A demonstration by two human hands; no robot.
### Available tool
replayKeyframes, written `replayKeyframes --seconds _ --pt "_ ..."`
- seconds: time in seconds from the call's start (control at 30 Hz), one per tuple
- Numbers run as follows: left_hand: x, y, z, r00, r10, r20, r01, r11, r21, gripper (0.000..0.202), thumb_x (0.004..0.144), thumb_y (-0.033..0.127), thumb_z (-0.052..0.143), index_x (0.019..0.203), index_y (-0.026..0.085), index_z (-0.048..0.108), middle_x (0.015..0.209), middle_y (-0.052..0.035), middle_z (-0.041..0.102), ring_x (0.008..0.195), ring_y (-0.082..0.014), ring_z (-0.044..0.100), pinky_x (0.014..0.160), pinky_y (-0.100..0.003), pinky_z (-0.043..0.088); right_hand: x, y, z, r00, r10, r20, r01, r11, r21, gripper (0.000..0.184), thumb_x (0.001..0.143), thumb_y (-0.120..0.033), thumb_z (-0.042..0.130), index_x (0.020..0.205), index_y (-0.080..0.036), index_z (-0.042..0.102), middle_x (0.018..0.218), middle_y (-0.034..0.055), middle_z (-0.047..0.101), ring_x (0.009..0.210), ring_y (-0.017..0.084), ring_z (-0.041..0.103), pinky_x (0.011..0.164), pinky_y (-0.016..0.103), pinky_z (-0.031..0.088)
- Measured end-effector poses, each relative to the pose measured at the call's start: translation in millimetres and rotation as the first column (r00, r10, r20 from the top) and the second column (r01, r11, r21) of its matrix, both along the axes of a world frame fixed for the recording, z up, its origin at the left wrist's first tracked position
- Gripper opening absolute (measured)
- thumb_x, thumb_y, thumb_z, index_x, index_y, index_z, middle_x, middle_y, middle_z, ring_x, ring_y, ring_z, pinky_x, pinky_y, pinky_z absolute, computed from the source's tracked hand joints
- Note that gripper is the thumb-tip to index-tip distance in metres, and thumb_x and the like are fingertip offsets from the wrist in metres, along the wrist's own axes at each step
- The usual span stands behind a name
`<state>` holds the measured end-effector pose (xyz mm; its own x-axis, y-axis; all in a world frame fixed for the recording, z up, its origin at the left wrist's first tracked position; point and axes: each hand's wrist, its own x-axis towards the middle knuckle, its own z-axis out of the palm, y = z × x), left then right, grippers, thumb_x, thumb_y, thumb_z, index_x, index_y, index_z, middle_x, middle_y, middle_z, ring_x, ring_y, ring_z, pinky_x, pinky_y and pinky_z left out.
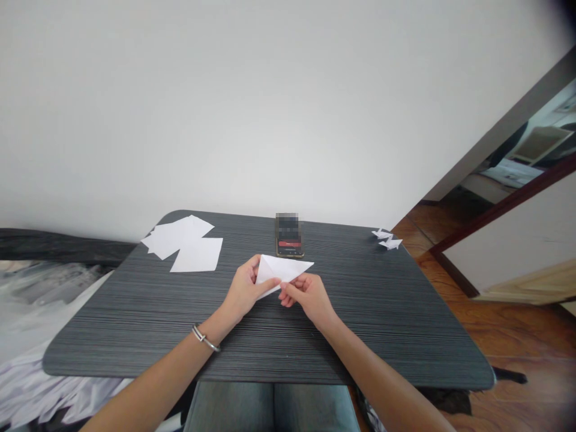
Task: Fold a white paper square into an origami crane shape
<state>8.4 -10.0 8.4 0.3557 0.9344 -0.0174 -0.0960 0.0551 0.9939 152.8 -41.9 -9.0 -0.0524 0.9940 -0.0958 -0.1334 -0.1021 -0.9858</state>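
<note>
A white sheet folded into a triangle is held just above the dark striped table, near its middle. My left hand pinches the triangle's left edge, thumb on top. My right hand is closed on its lower edge from the right. A metal bracelet sits on my left wrist.
A phone lies just behind the triangle. Several loose white paper squares lie at the table's far left. Two small folded paper figures rest at the far right corner. A white wall stands behind; wooden floor and a doorway are to the right.
</note>
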Motion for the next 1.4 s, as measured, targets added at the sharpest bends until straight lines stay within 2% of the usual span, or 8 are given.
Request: replayKeyframes --seconds 0.17,0.5,0.77,1.4 --pt "0 1 0.6 1.000 0.006 -0.010 -0.007 1.000 -0.006 0.037 0.060 0.021 0.071 0.090 0.012 0.050 0.080 -0.0037 0.065 0.070 -0.0158 0.061 0.065 -0.025 0.045 0 -1 1.3 1.000 -0.003 0.019 0.002 1.000 0.018 0.025 0.065 -0.034 0.066 0.056 -0.012 0.061 0.049 0.0015 0.063 0.039 0.009 0.055 0.040 0.019 0.044" --pt "-1 1 -0.2 1.000 -0.010 -0.015 0.010 1.000 0.001 0.042 0.062 0.020 0.069 0.098 0.013 0.050 0.085 -0.0034 0.065 0.075 -0.0154 0.061 0.069 -0.025 0.045 8 1 6.8 0.994 -0.112 -0.003 0.112 0.993 0.049 0.022 0.066 -0.032 0.066 0.057 -0.013 0.058 0.048 0.0000 0.062 0.039 0.008 0.054 0.039 0.018 0.043" --pt "-1 0 3.4 1.000 -0.011 -0.003 0.010 1.000 -0.025 0.038 0.062 0.020 0.070 0.094 0.012 0.051 0.087 -0.0054 0.066 0.077 -0.0167 0.061 0.071 -0.027 0.046 15 2 11.3 0.985 -0.174 0.009 0.173 0.981 0.086 0.022 0.067 -0.031 0.066 0.056 -0.014 0.057 0.048 -0.0002 0.062 0.039 0.008 0.054 0.040 0.018 0.043" --pt "-1 0 3.4 0.999 0.014 -0.052 -0.012 0.999 0.040 0.032 0.063 0.020 0.068 0.089 0.012 0.051 0.081 -0.0023 0.064 0.072 -0.0145 0.059 0.066 -0.024 0.043 17 2 13.1 0.968 -0.250 -0.024 0.251 0.959 0.130 0.022 0.070 -0.029 0.063 0.057 -0.015 0.055 0.047 -0.0020 0.059 0.038 0.007 0.052 0.039 0.017 0.040"
